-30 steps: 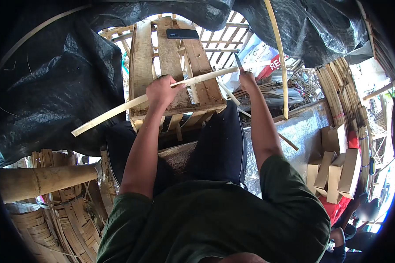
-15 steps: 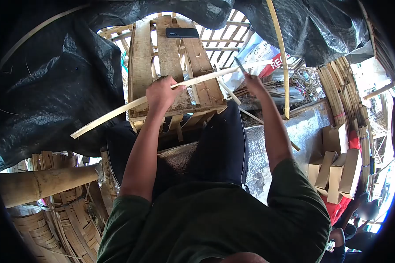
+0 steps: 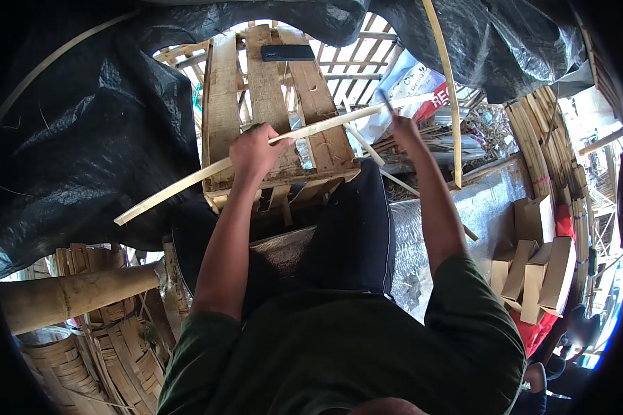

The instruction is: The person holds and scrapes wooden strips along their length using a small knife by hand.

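Observation:
My left hand [image 3: 256, 150] is closed around a long pale bamboo strip [image 3: 332, 122], which crosses in front of me, its left end low and its right end higher. In my right hand [image 3: 404, 131] is a knife [image 3: 386, 102], its dark blade crossing the strip near the far right part. I cannot tell whether the blade touches the strip. Beneath the strip stands a slatted wooden bench [image 3: 266, 90] between my knees, and a dark phone [image 3: 287, 53] lies on its far end.
Black plastic sheeting [image 3: 90, 138] hangs at left and overhead. At right are cardboard boxes [image 3: 533, 277], silver foil sheeting [image 3: 488, 197] and a hanging bamboo strip [image 3: 450, 97]. A thick bamboo pole [image 3: 76, 297] and woven baskets [image 3: 55, 356] are lower left. Another person [image 3: 550, 366] is at lower right.
The knife blade has tilted more upright and shifted slightly right along the strip. The bamboo strip's left end sits a little lower. My left hand keeps its hold.

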Action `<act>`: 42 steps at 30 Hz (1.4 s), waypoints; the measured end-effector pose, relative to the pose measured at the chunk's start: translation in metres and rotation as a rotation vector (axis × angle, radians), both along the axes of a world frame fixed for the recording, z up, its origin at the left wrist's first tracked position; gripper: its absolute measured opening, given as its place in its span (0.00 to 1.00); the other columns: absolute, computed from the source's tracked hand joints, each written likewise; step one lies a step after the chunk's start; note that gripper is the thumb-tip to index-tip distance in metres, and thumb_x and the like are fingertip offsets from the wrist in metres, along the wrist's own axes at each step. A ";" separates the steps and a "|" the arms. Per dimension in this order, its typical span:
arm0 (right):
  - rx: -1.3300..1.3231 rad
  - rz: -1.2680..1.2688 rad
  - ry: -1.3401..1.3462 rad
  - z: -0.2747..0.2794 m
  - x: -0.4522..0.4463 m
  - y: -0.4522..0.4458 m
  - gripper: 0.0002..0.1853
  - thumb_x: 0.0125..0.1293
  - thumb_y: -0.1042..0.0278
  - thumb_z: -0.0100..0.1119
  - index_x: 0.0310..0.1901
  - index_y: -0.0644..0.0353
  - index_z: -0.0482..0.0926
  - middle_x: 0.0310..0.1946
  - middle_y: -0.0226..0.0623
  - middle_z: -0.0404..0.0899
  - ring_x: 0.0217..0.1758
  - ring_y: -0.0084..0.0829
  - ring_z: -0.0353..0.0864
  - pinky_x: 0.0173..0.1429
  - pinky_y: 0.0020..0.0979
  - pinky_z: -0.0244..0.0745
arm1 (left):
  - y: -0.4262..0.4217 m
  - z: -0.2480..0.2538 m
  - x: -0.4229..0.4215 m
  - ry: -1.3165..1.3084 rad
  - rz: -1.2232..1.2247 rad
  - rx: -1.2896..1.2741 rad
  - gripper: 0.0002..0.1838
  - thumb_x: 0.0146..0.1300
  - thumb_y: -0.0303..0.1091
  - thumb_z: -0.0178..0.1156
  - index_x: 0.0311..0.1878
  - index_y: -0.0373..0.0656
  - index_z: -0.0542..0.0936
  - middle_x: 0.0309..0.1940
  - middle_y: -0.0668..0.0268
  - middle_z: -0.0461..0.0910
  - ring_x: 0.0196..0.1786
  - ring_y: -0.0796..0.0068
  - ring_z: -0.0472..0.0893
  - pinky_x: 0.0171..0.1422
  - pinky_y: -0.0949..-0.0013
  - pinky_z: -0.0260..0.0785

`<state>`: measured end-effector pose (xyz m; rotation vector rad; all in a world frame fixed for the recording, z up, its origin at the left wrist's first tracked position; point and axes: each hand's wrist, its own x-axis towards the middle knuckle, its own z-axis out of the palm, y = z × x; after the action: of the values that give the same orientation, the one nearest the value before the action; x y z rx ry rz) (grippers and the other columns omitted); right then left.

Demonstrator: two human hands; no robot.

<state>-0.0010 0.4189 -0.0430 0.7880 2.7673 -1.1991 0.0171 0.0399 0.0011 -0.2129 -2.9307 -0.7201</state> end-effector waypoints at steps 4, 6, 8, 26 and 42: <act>-0.177 -0.206 0.032 -0.024 -0.003 -0.015 0.27 0.75 0.45 0.44 0.37 0.65 0.77 0.14 0.32 0.69 0.11 0.30 0.65 0.16 0.33 0.65 | 0.001 0.000 -0.001 -0.006 0.002 -0.004 0.23 0.51 0.62 0.69 0.32 0.51 0.83 0.23 0.68 0.82 0.30 0.65 0.84 0.36 0.62 0.74; -0.184 -0.153 0.135 -0.024 -0.001 -0.012 0.29 0.75 0.44 0.43 0.32 0.66 0.78 0.14 0.35 0.70 0.08 0.33 0.65 0.17 0.35 0.69 | 0.000 0.001 -0.002 -0.034 0.003 -0.046 0.23 0.51 0.62 0.69 0.32 0.50 0.83 0.24 0.68 0.83 0.30 0.66 0.84 0.36 0.62 0.73; -0.386 -0.217 -0.008 -0.009 -0.009 0.019 0.26 0.74 0.42 0.46 0.36 0.62 0.75 0.14 0.28 0.63 0.12 0.23 0.62 0.14 0.30 0.56 | 0.002 -0.002 -0.001 -0.032 -0.002 -0.033 0.24 0.51 0.64 0.68 0.33 0.51 0.83 0.24 0.68 0.83 0.30 0.65 0.84 0.36 0.62 0.73; -0.305 -0.074 0.053 -0.016 0.000 0.005 0.23 0.74 0.44 0.46 0.37 0.59 0.74 0.17 0.28 0.67 0.12 0.21 0.62 0.15 0.31 0.60 | 0.003 0.001 -0.003 -0.029 0.003 -0.041 0.24 0.52 0.63 0.68 0.32 0.50 0.82 0.24 0.67 0.83 0.30 0.65 0.84 0.36 0.62 0.73; -0.017 0.054 0.073 -0.017 -0.010 -0.046 0.27 0.74 0.49 0.46 0.38 0.71 0.79 0.16 0.47 0.76 0.11 0.40 0.73 0.19 0.40 0.70 | 0.001 -0.005 -0.002 0.027 0.022 0.018 0.24 0.49 0.62 0.70 0.31 0.49 0.82 0.23 0.67 0.82 0.28 0.63 0.83 0.35 0.61 0.73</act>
<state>-0.0113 0.3734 -0.0597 0.6766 2.8124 -1.2653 0.0147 0.0412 -0.0036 -0.1867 -2.8953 -0.7342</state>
